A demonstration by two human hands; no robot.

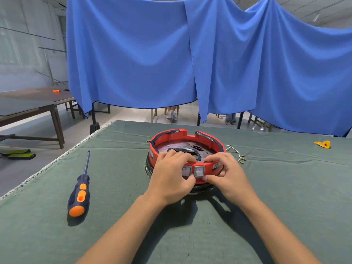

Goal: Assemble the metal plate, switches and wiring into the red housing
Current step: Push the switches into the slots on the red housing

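The round red housing stands on the green cloth, with the perforated metal plate lying inside it. Two grey rocker switches sit side by side in its near wall. My left hand grips the near rim, fingers curled over the top and thumb beside the left switch. From the other side my right hand grips the rim too, its thumb under the right switch. White wires with brass terminals stick out from the housing's right side.
A blue and orange screwdriver lies on the cloth to the left. A small yellow piece rests far right. The green table's left edge drops to the floor. Blue curtains hang behind.
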